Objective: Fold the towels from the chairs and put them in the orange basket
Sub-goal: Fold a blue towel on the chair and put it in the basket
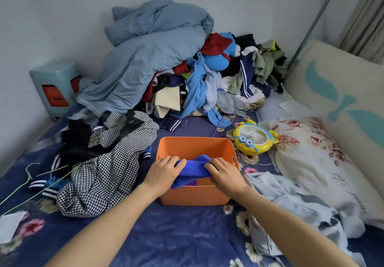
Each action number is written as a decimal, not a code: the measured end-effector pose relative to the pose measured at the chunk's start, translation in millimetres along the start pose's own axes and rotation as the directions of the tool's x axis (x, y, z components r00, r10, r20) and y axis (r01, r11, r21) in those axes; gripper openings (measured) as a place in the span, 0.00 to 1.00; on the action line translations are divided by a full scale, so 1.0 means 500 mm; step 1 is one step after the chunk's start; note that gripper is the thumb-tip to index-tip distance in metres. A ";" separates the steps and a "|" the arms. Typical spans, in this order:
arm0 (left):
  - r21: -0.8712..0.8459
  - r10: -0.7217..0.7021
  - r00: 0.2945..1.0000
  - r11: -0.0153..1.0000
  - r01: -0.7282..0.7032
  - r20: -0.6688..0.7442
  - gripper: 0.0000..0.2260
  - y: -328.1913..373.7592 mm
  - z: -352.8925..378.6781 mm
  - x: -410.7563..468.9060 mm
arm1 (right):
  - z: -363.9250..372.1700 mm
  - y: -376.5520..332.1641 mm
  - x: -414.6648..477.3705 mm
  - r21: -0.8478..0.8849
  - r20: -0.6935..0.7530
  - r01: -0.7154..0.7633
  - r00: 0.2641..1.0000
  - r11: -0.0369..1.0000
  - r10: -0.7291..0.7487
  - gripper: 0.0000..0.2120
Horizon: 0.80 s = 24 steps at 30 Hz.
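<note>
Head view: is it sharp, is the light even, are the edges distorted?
Head view: light is soft and even, shadows faint, no glare; the orange basket and the blue towel held by the left hand and the right hand are sharp; wide-angle distortion stretches the forearms.

Only dark cursive lettering shows, on the floral pillow (321, 169), too blurred to read.

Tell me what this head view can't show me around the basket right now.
- Head view: floor of the orange basket, covered by the blue towel and both hands.
- Thumbs of the left hand and right hand, hidden behind the hands and the towel.
- Purple patch under the towel: too little shows to identify it.
- Chairs: outside the frame.
</note>
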<state>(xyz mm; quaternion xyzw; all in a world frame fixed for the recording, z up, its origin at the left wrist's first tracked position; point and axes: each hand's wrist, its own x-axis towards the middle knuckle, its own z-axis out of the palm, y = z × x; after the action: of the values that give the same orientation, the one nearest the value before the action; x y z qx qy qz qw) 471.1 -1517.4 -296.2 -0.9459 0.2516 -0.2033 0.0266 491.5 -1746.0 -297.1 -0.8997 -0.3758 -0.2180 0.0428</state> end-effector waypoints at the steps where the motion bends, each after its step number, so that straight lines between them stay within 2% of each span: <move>1: -0.014 0.011 1.000 1.000 -0.011 0.019 0.34 -0.022 0.020 0.018 | 0.017 0.011 0.021 0.005 0.028 -0.021 0.999 1.000 0.021 0.14; 4: -0.047 0.042 0.995 0.998 -0.037 0.095 0.33 -0.086 0.086 0.066 | 0.073 0.038 0.072 0.010 0.123 -0.070 0.990 0.998 0.068 0.15; 11: -0.141 0.171 0.938 0.981 -0.134 0.301 0.37 -0.174 0.215 0.152 | 0.176 0.083 0.133 0.035 0.298 -0.190 0.939 0.981 0.171 0.16; 15: -0.145 0.193 0.926 0.977 -0.153 0.325 0.30 -0.200 0.263 0.201 | 0.237 0.116 0.155 0.044 0.320 -0.289 0.911 0.956 0.260 0.19; 17: -0.126 0.174 0.932 0.982 -0.140 0.319 0.32 -0.215 0.293 0.217 | 0.272 0.131 0.171 0.052 0.320 -0.323 0.902 0.945 0.291 0.16; 20: -0.102 0.142 0.923 0.988 -0.112 0.358 0.33 -0.219 0.333 0.201 | 0.325 0.136 0.171 0.081 0.368 -0.266 0.904 0.961 0.219 0.15; 22: -0.108 0.124 0.877 0.991 -0.083 0.464 0.33 -0.209 0.386 0.175 | 0.383 0.140 0.156 0.139 0.475 -0.226 0.869 0.964 0.135 0.20; 24: -0.122 0.123 0.758 0.991 -0.058 0.640 0.30 -0.186 0.397 0.149 | 0.418 0.130 0.142 0.155 0.671 -0.205 0.740 0.966 0.049 0.29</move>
<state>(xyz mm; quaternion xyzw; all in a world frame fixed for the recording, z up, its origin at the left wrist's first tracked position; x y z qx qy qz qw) 652.1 -1483.1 -436.0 -0.9449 0.2817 0.1483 0.0765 655.9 -1695.3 -449.5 -0.9315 -0.3256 0.1609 0.0206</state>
